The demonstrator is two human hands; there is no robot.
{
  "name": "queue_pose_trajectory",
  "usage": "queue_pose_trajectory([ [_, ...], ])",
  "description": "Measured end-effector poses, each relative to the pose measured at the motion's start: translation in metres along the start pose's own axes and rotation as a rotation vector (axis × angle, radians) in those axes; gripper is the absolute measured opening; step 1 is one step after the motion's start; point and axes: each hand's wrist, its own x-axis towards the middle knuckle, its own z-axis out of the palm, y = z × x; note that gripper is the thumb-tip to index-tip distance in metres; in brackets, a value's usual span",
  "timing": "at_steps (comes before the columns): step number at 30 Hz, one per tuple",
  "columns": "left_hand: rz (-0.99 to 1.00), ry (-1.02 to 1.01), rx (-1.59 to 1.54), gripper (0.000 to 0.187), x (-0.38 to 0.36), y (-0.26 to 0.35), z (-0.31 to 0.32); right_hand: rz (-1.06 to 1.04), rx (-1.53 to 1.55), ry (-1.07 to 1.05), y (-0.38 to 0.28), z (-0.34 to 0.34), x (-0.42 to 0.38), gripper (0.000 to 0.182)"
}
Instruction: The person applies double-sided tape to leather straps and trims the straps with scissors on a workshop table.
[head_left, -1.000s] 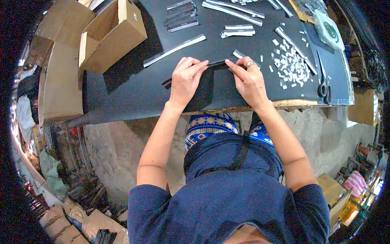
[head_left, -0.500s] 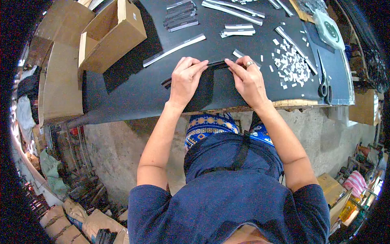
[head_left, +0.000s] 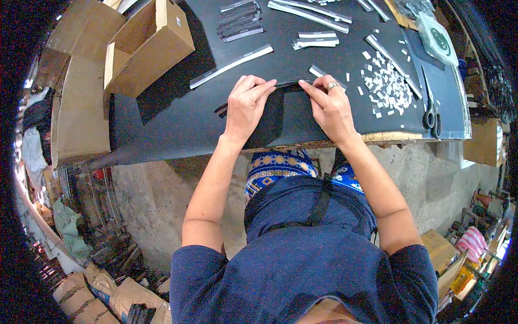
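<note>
Between my two hands a thin black strip runs above the dark table near its front edge. My left hand is closed in a pinch on the strip, and the strip's end sticks out to the left below the wrist side. On the right, my right hand, with a ring on one finger, pinches the strip's other end. A short white-edged strip lies just behind my right fingers. A long white-edged strip lies behind my left hand.
An open cardboard box stands at the back left. Stacked dark strips and white strips lie farther back. Small white pieces are scattered on the right, beside black scissors. A clear container sits at the back right.
Both hands stay almost where they were. The strip between them has shifted slightly, and its tilt looks a little different near my right fingertips.
</note>
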Motion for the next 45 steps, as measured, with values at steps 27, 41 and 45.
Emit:
queue_pose_trajectory([
  [27,0.019,0.002,-0.011,0.019,0.001,0.000,-0.001,-0.018,0.021,0.092,0.000,0.006,0.017,0.015],
  [41,-0.036,-0.072,-0.005,0.016,0.011,0.007,-0.008,0.067,0.215,0.049,0.000,0.008,0.014,0.012],
  [45,-0.051,-0.144,0.001,0.015,0.017,0.002,-0.008,0.075,0.236,0.048,0.002,0.007,0.013,0.012],
])
